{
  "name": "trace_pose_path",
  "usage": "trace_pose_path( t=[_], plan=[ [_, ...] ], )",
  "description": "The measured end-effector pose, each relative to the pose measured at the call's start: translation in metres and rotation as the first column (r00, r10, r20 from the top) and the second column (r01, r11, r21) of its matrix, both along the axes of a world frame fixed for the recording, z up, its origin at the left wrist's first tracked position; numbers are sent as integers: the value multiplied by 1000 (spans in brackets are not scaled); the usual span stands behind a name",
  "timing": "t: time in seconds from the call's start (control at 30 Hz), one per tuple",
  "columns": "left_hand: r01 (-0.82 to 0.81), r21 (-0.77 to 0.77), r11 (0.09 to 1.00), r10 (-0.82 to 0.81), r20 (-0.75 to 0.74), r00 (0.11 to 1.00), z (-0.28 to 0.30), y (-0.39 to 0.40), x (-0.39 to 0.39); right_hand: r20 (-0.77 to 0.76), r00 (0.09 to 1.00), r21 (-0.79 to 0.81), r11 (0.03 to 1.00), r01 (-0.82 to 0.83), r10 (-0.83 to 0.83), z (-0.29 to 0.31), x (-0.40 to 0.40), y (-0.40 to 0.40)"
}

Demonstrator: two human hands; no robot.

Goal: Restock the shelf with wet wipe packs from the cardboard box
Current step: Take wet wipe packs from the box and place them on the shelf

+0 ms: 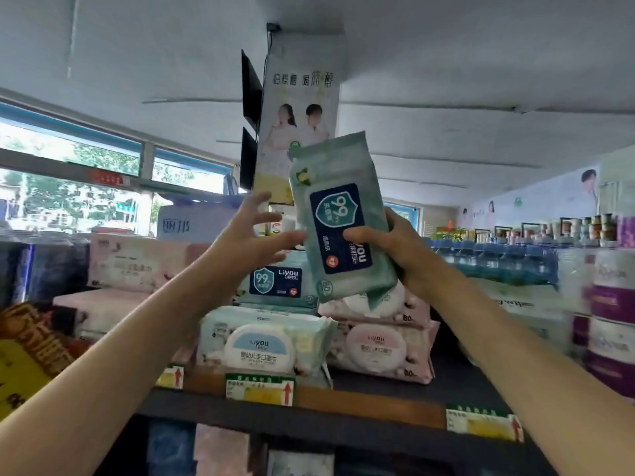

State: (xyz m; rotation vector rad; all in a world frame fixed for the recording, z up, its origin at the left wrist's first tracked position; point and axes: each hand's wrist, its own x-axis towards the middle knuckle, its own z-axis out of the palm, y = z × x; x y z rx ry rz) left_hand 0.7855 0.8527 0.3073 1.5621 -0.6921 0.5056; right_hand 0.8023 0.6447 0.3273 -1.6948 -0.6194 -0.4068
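Right hand (388, 245) grips a soft pale-green plastic wet wipe pack with a dark blue "99" shield label (338, 221). Thumb lies across the front label, fingers wrapped behind. I hold it at its lower half, which I judge leaves the top end free to lead onto the stack. Pack is raised, tilted, print upside down, in the air above the shelf goods and touching none of them.

Left hand (252, 235) has its fingers spread and holds nothing. Fingertips are just beside the pack's left edge; contact too close to call. Likely reaching in to steady or turn the pack, since one hand leaves it canted.

Directly below lies a matching green pack with the same blue label (276, 281), flat on a white-and-blue lidded wipe pack (264, 341). Probable target: same product, same stack. Pink-lidded floral packs (378, 348) sit just to the right, stacked the same way, lids facing out.

All rest on the dark shop shelf with a wood-coloured front strip (360, 403), which carries yellow-and-green price tags (259, 389).

Cardboard box is not in view.

Next move, in my judgement: rotate label upright, lay flat on the green one.
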Motion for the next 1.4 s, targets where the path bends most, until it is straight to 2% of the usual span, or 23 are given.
trace_pose_path(
  t=[0.13, 0.2, 0.27, 0.3, 0.37, 0.4, 0.47, 0.53, 0.57, 0.6, 0.67, 0.8, 0.93, 1.0, 1.07, 1.17, 1.23, 1.3, 1.37, 1.4],
  plan=[
    [-19, -172, 985, 18, -4, 1000, 11, 16, 11, 41, 999, -217, 976, 25, -17, 21, 5, 3],
    [-149, -158, 976, 162, 68, 985, 9, 19, 16, 104, 994, -370, 927, 56, -19, 34, 4, 14],
    [-394, -79, 916, 402, 144, 904, 1, 22, 25, 224, 972, -562, 805, 192, -75, 47, 9, 33],
    [-474, -27, 880, 472, 161, 867, -4, 24, 33, 299, 949, -647, 710, 280, -102, 51, 16, 45],
    [-524, 94, 847, 512, 128, 850, -15, 30, 47, 396, 913, -763, 517, 388, -102, 54, 35, 70],
    [-535, 153, 831, 526, 96, 845, -21, 33, 54, 400, 911, -795, 456, 399, -100, 52, 46, 80],
    [-601, 240, 763, 606, 61, 793, -31, 38, 65, 331, 936, -843, 409, 350, -120, 43, 68, 93],
    [-661, 278, 697, 665, 93, 741, -40, 40, 71, 235, 961, -893, 358, 274, -147, 31, 87, 97],
    [-658, 291, 695, 662, 98, 743, -45, 40, 73, 190, 969, -917, 325, 231, -156, 26, 94, 97],
    [-649, 309, 695, 653, 106, 750, -49, 39, 75, 150, 976, -931, 309, 192, -155, 23, 97, 97],
    [-622, 366, 692, 630, 115, 768, -59, 37, 80, 97, 983, -931, 336, 144, -155, 20, 99, 96],
    [-602, 454, 657, 631, 107, 769, -70, 36, 84, 151, 972, -913, 353, 206, -177, 9, 94, 84],
    [-695, 310, 649, 665, 212, 716, -74, 31, 75, 322, 924, -830, 410, 379, -205, -8, 74, 61],
    [-703, 227, 674, 633, 311, 708, -76, 19, 65, 439, 871, -765, 415, 492, -223, -16, 56, 44],
    [-651, 201, 732, 554, 381, 740, -80, -2, 55, 507, 818, -720, 389, 575, -271, -26, 31, 24],
    [-529, 245, 813, 380, 465, 800, -93, -51, 44, 472, 806, -753, 313, 580, -357, -46, -19, -15],
    [-380, 352, 856, 216, 425, 879, -107, -98, 30, 362, 809, -806, 281, 522, -463, -64, -62, -51],
    [-222, 431, 874, 49, 377, 925, -119, -135, 14, 228, 805, -823, 333, 460, -547, -83, -99, -82],
    [-42, 528, 848, -163, 337, 927, -138, -185, -13, 50, 721, -818, 386, 426, -691, -114, -153, -121],
    [37, 617, 786, -271, 290, 918, -149, -211, -30, -41, 656, -821, 399, 408, -754, -133, -182, -142]
  ],
)
